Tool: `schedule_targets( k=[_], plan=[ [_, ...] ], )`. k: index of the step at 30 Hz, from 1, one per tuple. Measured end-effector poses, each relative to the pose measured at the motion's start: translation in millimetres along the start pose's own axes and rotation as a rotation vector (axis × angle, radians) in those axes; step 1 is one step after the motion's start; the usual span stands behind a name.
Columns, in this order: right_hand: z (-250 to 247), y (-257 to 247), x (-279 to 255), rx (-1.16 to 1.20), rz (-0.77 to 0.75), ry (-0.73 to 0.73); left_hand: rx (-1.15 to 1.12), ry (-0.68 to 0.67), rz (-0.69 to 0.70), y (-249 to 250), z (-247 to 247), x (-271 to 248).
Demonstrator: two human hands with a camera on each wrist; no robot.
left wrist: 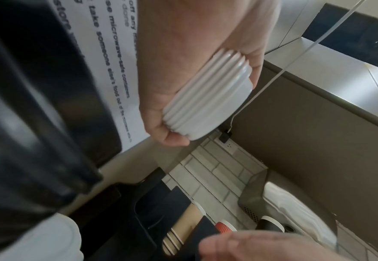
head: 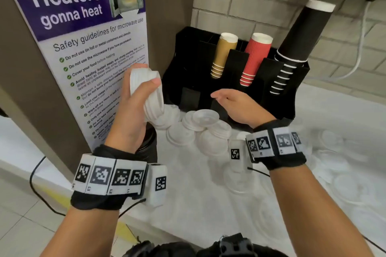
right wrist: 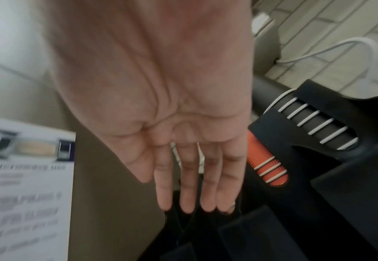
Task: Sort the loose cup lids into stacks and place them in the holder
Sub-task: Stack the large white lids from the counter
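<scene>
- At the far left of the worktop, the left hand has its grip wrapped round a nested stack of white cup lids, thumb across the front, held tilted in the air just left of the holder. The left wrist view shows about five or six rims in this stack; the exact number is hard to read.
- Below that hand stands a dark stack of lids or cups, only partly visible, so it stays uncounted.
- Centre of the worktop: a heap of loose white lids, unsorted, some overlapping and some tipped on edge. Roughly eight to ten show, though the glare blurs the edges.
- Over the heap, the right hand is released, fingers straight and together, holding nothing, just in front of the holder.
- Behind it, the black holder carries three cup columns: brown cups, red cups and black cups. No white lids can be seen in any compartment.
- Far right of the worktop: more pale lids lie scattered, too washed out to count.
- Judged from this, one stack is gathered but not yet placed, and most of the sorting is left.
</scene>
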State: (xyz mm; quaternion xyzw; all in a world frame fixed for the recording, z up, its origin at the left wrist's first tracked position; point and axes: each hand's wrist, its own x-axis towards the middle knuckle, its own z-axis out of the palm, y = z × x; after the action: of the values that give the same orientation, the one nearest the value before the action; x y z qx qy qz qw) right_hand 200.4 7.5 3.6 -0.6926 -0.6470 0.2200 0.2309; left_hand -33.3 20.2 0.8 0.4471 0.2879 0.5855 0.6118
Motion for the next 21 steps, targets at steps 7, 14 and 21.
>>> schedule_targets(
  k=[7,14,21],
  plan=[
    [56,-32,26,-0.510,-0.116,-0.474,-0.024,0.021,0.000,1,-6,1],
    [82,-38,22,-0.697,-0.071,-0.655,0.009,0.000,-0.026,2,-7,-2],
    [86,-38,16,-0.594,-0.182,-0.522,0.029,-0.015,-0.023,0,-5,-1]
  ],
)
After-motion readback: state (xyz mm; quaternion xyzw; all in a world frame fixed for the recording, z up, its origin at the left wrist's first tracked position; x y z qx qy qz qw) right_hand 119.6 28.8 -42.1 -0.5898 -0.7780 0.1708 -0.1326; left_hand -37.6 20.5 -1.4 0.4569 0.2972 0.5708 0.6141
